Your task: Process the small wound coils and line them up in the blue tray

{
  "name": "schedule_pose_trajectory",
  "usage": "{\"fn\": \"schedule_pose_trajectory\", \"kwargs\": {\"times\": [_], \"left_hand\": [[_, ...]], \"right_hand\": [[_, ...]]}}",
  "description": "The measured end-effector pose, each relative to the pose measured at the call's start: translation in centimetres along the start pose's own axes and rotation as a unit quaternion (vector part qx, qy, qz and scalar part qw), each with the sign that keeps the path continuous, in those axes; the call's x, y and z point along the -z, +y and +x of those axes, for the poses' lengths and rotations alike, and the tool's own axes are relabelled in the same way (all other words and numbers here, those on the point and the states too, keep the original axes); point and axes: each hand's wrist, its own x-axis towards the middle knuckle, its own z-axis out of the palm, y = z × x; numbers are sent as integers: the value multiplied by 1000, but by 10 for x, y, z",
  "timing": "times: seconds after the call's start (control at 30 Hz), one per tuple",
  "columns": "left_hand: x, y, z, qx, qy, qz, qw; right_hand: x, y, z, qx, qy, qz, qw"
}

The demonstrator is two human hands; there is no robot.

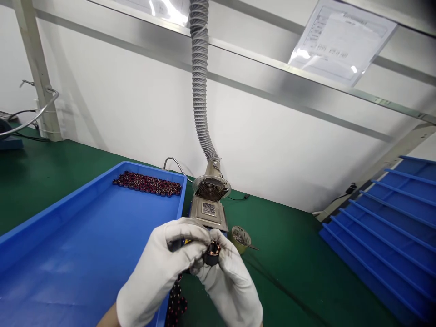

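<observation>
Both my hands wear white gloves with greyed fingertips and meet in front of the metal-topped device. A small black ring-shaped coil [211, 260] with copper windings inside is held upright between them. My right hand [233, 279] is closed round it from the right, with the thumb along its side. From the left, the pinched thumb and forefinger of my left hand [161, 261] touch its upper edge. Fingers hide part of the coil. Below my hands, more dark coils [176, 302] lie beside the blue tray [183, 200].
The tray's far end holds several rows of coils [146, 184]. A metal-topped device [208, 210] stands under a grey exhaust hose [200, 86]. Right of it is a small cup [240, 240] with a tool in it. Stacked blue trays [384, 227] stand at the right.
</observation>
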Motion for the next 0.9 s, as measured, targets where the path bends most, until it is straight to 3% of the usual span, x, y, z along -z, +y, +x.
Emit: {"fn": "schedule_pose_trajectory", "kwargs": {"times": [0.07, 0.13, 0.2, 0.27, 0.33, 0.4, 0.57, 0.7, 0.8, 0.87, 0.9], "left_hand": [[4, 3, -3, -18, 70, -46, 996], [9, 8, -4, -19, 137, -23, 990], [10, 12, -2, -3, 106, 64, 992], [7, 13, 1, 22, 2, 131, 991], [2, 12, 3, 31, -61, 124, 990], [-4, 9, 3, 10, -55, 99, 994], [-9, 1, -7, -105, 19, 134, 985], [-3, -8, -17, -122, 75, 83, 986], [4, -9, -16, -116, 134, 58, 983], [4, -6, -10, -65, 120, 63, 989], [2, -4, -6, -20, 78, 56, 995]], "right_hand": [[-1, -1, 0, -22, -20, 11, 999], [-1, -3, 0, -30, -35, 24, 999], [-1, -4, 1, -17, -37, 31, 999], [0, -4, 0, 4, -24, 25, 999], [0, -3, -2, 22, -9, 10, 1000], [-2, -2, -4, 30, 0, -3, 1000], [-11, -4, -4, 45, 2, -11, 999], [-4, -3, 7, 129, 20, -53, 990], [5, 1, 14, 236, 62, -141, 959], [7, 5, 12, 318, 85, -213, 920], [6, 8, 11, 362, 89, -254, 893]]}}
